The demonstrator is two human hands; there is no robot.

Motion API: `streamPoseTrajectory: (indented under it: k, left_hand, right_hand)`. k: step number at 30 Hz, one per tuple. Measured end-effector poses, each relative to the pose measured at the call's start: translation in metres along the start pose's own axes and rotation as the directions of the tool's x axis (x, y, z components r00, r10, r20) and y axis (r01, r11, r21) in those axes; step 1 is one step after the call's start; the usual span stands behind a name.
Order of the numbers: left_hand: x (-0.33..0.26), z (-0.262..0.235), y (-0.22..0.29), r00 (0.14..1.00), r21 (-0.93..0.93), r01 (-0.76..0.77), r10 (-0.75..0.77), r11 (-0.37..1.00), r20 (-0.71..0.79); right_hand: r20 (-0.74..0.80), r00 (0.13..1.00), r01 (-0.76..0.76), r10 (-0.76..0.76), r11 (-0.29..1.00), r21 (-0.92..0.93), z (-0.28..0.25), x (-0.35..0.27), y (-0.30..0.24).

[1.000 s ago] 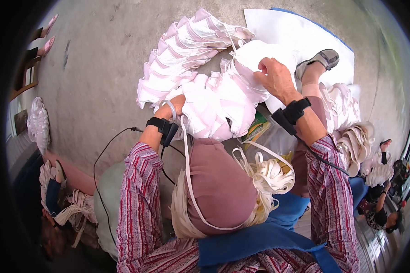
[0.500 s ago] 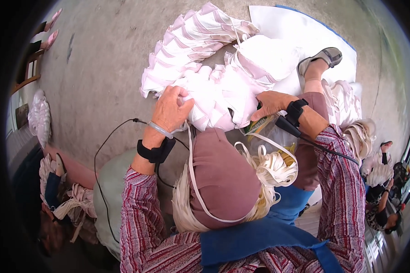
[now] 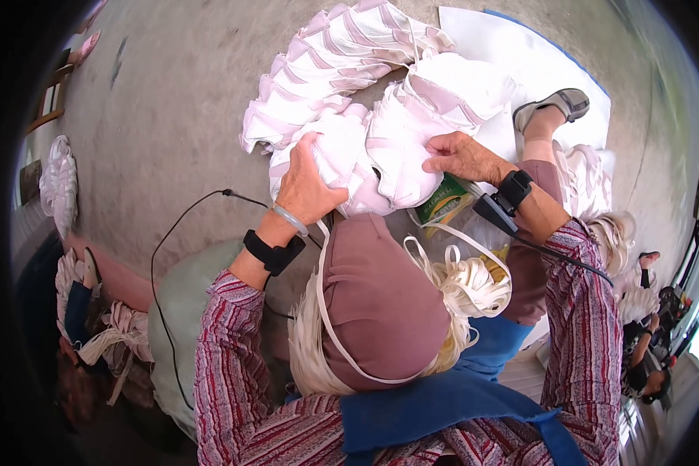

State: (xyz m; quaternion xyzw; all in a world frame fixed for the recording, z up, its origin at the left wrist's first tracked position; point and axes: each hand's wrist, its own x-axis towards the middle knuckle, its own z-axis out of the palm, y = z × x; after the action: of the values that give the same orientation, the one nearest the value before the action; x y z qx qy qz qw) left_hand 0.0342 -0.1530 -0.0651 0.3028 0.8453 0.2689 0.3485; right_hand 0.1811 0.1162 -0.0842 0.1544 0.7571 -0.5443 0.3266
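Note:
Between my hands lie white and pale-pink shoe uppers, part of a long stacked row that curves away over the floor. My left hand (image 3: pixel 306 189) is closed round the near edge of one shoe upper (image 3: pixel 340 151), its thumb on the near side and its fingertips partly hidden. With thumb and fingers, my right hand (image 3: pixel 467 158) pinches the right side of the neighbouring shoe upper (image 3: pixel 400 159). A bundle of flat cream laces (image 3: pixel 474 289) hangs beside my knee (image 3: pixel 380 295), and more loose laces (image 3: pixel 309 342) lie along its left side.
A clear plastic bag with a green label (image 3: pixel 445 200) sits below my right hand. White sheeting (image 3: pixel 497 46) lies at the far right near my shoe (image 3: pixel 561 107). A black cable (image 3: pixel 180 210) loops at left. Other people sit at both sides, one in dark clothes (image 3: pixel 641 357) at right.
My right hand has moved up from the bag's edge onto the shoe upper. My left hand has shifted slightly right, its grip changed. More of the green label shows.

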Motion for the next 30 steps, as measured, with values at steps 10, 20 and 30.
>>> streamPoseTrajectory:
  k: [10,20,30]
  left_hand:
    - [0.02,-0.038,-0.014,0.868,-0.668,0.497,-0.301,0.553,0.396]
    - [0.008,0.004,-0.028,0.775,-0.684,0.631,-0.262,0.367,0.575]
    - [0.015,-0.002,-0.043,0.732,-0.679,0.68,-0.294,0.276,0.614]
  right_hand:
    - [-0.347,0.935,0.092,-0.069,0.995,0.048,-0.053,0.039,-0.083]
    - [-0.318,0.939,-0.183,0.13,0.973,-0.143,-0.051,0.112,-0.068]
    - [-0.517,0.837,0.149,-0.179,0.984,-0.101,-0.059,0.05,-0.057]
